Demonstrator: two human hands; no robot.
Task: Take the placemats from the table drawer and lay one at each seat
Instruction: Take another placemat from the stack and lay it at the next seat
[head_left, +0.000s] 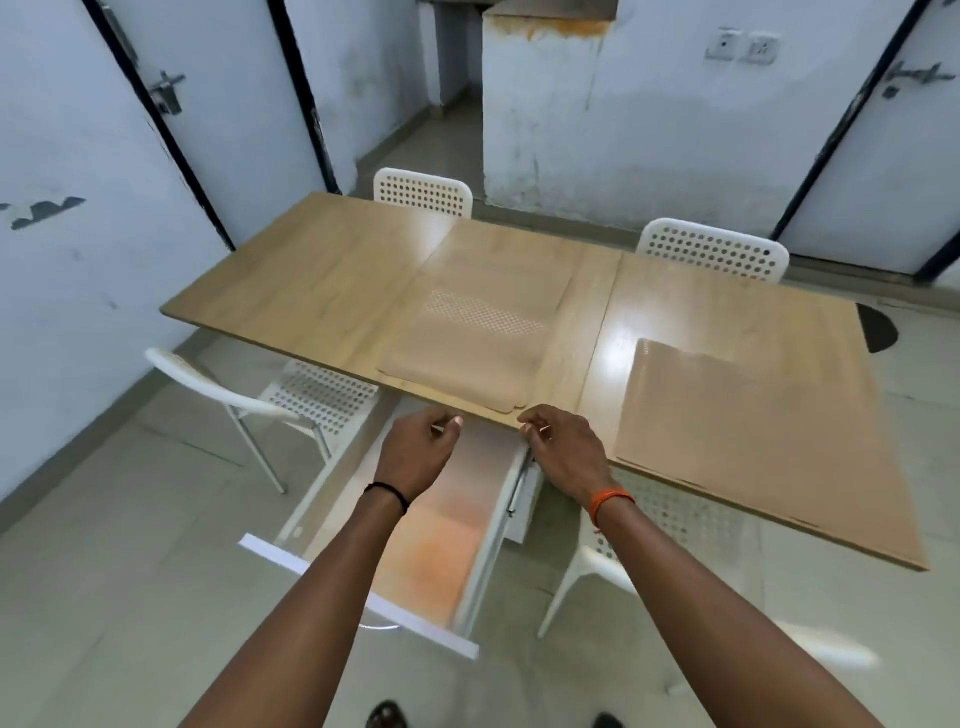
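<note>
The stack of placemats lay at the table's near edge above the open drawer; one placemat was already laid at a seat. The stack's near edge seemed pinched by left hand and right hand, though blur hid the contact. One mat should be peeled off squarely.

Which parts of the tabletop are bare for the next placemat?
The left end of the table, before the far-left chair, is bare wood. So is the far-right corner by the other far chair. The middle holds the placemat stack; one placemat covers the near right. Both hands crowd the open drawer.
</note>
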